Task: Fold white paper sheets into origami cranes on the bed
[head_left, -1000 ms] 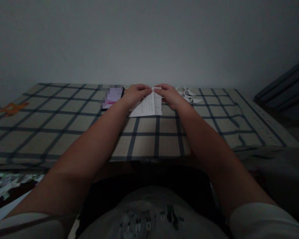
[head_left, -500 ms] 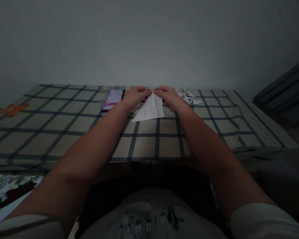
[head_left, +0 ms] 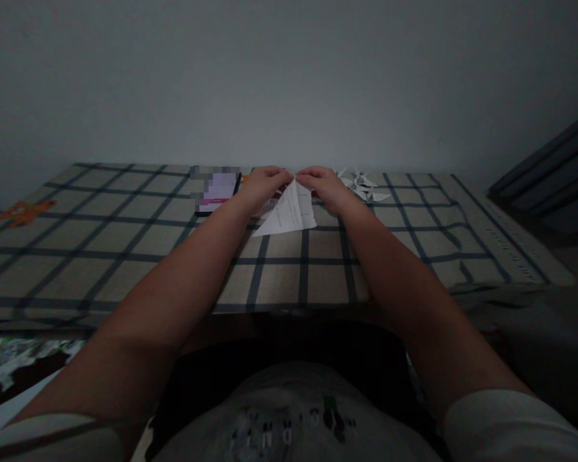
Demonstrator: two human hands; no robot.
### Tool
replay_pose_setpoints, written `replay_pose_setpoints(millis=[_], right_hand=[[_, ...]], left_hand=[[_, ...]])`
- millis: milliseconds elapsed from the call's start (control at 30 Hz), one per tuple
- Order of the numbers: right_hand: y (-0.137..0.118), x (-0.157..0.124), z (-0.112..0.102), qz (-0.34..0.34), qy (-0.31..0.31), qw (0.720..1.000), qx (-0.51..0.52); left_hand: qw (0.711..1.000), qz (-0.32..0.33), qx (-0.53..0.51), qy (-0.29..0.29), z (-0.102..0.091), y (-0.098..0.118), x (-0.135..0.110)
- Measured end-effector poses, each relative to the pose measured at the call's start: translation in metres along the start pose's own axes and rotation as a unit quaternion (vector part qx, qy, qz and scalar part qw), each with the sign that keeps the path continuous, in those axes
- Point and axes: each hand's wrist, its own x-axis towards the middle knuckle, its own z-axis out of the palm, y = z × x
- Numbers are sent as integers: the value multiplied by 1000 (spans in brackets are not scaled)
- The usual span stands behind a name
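A folded sheet of printed white paper [head_left: 289,212] stands between my hands, its narrow tip up and its wide lower edge toward me. My left hand [head_left: 267,186] pinches it at the tip from the left. From the other side, my right hand [head_left: 322,185] has its fingertips closed on the same tip, almost touching the left ones. Just beyond my right hand lie several folded white paper pieces [head_left: 366,188] with pointed ends. A phone [head_left: 220,189] with a lit screen is to the left of my left hand.
A checked cloth [head_left: 139,256] covers the table, which meets a plain wall [head_left: 289,83] at the back. An orange item [head_left: 26,212] lies at the far left. Below the table's left front edge are scattered paper scraps [head_left: 24,356].
Both hands keep their pinch at the paper's tip. The paper has shifted only very slightly to the left.
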Motion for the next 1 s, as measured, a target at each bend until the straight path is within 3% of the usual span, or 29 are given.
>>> replay_pose_setpoints(millis=[333,767,1000], right_hand=[[-5,-2,0,-22,-9,998,-55],[-5,-3,3,-28,-21,998,-48],[-8,-4,3,-38,4,994,-101]], left_hand=[[1000,-10,-24,-10,2,1,-1],[1000,18,10,6,2,3,-3],[999,20,27,10,1,3,-3]])
